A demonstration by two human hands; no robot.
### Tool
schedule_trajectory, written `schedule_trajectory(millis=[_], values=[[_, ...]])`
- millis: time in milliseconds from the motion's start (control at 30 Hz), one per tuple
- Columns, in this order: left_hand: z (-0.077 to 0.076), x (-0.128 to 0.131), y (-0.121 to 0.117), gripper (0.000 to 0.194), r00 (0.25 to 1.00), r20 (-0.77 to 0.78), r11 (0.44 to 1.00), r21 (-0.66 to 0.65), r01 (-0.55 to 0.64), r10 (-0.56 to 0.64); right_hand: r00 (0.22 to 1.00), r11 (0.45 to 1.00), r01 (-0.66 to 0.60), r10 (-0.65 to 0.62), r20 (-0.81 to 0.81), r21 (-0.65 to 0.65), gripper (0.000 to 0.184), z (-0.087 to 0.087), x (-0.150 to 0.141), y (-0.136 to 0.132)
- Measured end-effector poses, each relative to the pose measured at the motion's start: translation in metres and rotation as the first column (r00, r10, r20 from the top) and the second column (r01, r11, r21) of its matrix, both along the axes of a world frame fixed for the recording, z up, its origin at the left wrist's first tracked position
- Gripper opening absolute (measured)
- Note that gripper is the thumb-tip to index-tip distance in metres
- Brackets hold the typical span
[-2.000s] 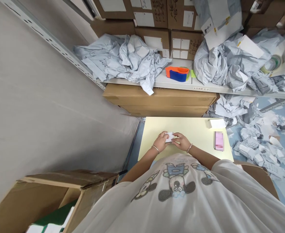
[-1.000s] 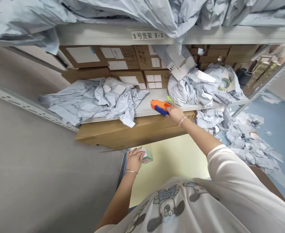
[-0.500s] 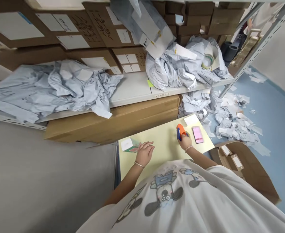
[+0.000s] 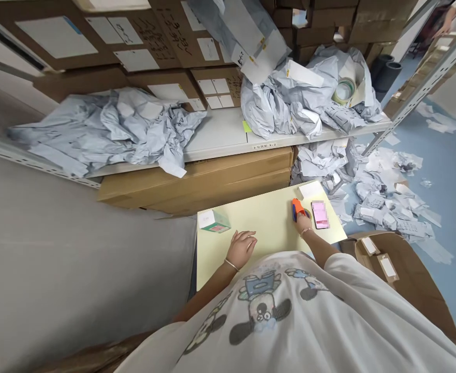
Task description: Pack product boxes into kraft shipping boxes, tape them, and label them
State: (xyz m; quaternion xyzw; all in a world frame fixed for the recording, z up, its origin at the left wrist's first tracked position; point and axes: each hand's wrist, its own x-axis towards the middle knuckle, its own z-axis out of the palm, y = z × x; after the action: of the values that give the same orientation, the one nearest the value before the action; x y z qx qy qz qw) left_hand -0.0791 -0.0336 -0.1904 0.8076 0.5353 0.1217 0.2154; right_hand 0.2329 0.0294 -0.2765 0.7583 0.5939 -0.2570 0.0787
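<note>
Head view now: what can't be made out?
Head view, pink card: print pixelated by blur.
Head view, tape dispenser: lower part hidden by the right hand.
Head view, co-worker: cut off by the top edge.
Head view, carton labels: writing too small.

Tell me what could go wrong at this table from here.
The right hand holds an orange-and-blue tape dispenser right beside a blurred pink item, so it might knock that item toward the edge of the pale yellow table. Anything falling off that side could get lost among the crumpled paper scraps on the floor.
</note>
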Motion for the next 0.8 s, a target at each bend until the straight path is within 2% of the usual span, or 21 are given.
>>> schedule_trajectory(millis=[167,267,433,567,700,800], values=[[0.001,0.008,-0.004,0.023,0.999,-0.014,0.999,-0.029,-0.038,0.038,0.999,1.0,-0.019,0.018,-0.041,-0.025,0.048,0.001,0.001,0.003],[-0.001,0.016,-0.006,0.02,0.998,-0.014,0.998,-0.036,-0.055,0.055,0.998,0.999,-0.031,0.031,-0.048,-0.012,0.043,0.009,0.0,0.004],[-0.002,0.027,-0.004,0.013,0.996,0.005,0.996,-0.009,-0.092,0.092,0.995,0.996,-0.055,0.061,-0.074,0.076,0.027,0.034,0.007,0.0],[0.0,0.032,-0.001,0.018,0.987,0.065,0.988,-0.033,-0.148,0.15,0.987,0.979,-0.084,0.107,-0.118,0.185,0.025,0.06,0.014,-0.005],[0.002,0.034,-0.015,0.027,0.949,0.112,0.955,-0.029,-0.295,0.296,0.951,0.946,-0.204,0.253,-0.18,0.251,0.026,0.079,0.002,-0.004],[0.005,0.027,-0.043,0.035,0.892,0.104,0.898,-0.037,-0.439,0.44,0.875,0.883,-0.358,0.43,-0.221,0.303,0.026,0.086,-0.024,0.004]])
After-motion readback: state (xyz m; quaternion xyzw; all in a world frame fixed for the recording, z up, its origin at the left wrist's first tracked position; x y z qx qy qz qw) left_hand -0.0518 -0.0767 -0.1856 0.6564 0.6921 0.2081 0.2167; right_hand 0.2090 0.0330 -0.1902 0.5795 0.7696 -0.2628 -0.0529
